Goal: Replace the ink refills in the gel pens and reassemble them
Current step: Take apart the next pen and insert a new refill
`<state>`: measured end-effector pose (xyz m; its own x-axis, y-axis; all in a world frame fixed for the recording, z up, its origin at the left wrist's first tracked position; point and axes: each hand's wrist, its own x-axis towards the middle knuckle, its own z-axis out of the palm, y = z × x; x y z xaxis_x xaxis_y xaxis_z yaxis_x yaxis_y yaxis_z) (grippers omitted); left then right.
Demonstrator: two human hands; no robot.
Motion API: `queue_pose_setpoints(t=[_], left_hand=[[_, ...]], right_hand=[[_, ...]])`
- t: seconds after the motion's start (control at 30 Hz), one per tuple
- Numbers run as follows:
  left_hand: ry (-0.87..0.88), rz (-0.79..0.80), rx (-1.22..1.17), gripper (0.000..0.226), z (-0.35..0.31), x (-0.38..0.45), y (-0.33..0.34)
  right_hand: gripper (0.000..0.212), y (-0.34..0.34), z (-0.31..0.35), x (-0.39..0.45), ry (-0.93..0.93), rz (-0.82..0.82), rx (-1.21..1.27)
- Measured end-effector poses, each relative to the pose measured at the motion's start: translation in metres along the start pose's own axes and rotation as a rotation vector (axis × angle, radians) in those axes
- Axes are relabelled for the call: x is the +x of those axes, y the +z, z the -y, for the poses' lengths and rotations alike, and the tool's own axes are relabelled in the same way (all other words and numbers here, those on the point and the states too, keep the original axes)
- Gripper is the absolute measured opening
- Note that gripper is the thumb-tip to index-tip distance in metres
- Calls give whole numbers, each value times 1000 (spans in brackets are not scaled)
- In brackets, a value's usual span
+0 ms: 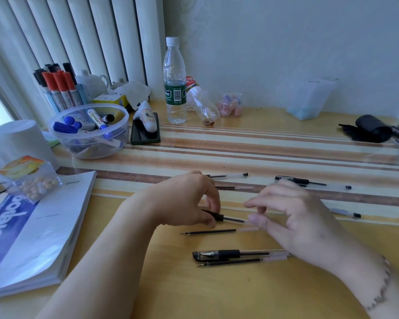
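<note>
Left hand (187,199) pinches the black grip end of a gel pen (226,218), held just above the counter (217,291), clear barrel pointing right. Right hand (295,217) blurred at the barrel's far end, fingers loosely curled; cannot tell whether they hold the barrel. Loose ink refill (217,231) lies on the counter just below the held pen. Nearer the person: a capped gel pen (235,253) with a second refill (242,261) touching alongside. Beyond the hands, more pens and refills on the striped mat (263,148), partly hidden by the fingers. Far left: open book (39,238), clear bowl of markers (90,130), phone (145,132). Water bottle (175,81) upright by the wall; black pouch (369,131) far right.
</note>
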<state>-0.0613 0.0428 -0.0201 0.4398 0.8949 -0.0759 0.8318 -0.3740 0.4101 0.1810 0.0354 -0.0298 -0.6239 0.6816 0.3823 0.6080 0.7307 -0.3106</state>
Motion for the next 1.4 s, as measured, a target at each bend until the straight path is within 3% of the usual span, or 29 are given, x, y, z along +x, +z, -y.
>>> queue_pose_setpoints(t=[0.17,0.27,0.43,0.53,0.73,0.83,1.0,1.07,1.17,1.3,1.4], left_hand=[[35,-120,3,11,-7,1,1],[82,-210,-82,10,-13,4,4],[92,-172,-74,13,-22,8,14],[118,-172,-69,15,-23,8,14],[139,-220,-92,11,-17,5,8],[149,-294,-104,18,-14,3,5],[182,-427,-92,24,-14,4,2],[188,-431,-118,30,-15,5,3],[195,-419,-176,35,-18,6,5],[204,-435,-279,41,-22,9,7],[207,-456,-285,40,-21,9,7]], right_hand=[[42,6,-4,4,95,81,-94],[41,11,-2,11,64,44,-82],[35,7,-12,10,51,-59,-118],[19,5,-10,12,27,-42,-218],[15,1,-9,12,-31,-52,-241],[15,0,-13,10,-6,-74,-188],[47,-7,-22,7,119,-89,13],[41,-7,-22,6,123,-130,52],[12,-7,-19,9,104,-244,58],[14,-7,-16,10,126,-307,84],[33,-4,-15,9,147,-150,167]])
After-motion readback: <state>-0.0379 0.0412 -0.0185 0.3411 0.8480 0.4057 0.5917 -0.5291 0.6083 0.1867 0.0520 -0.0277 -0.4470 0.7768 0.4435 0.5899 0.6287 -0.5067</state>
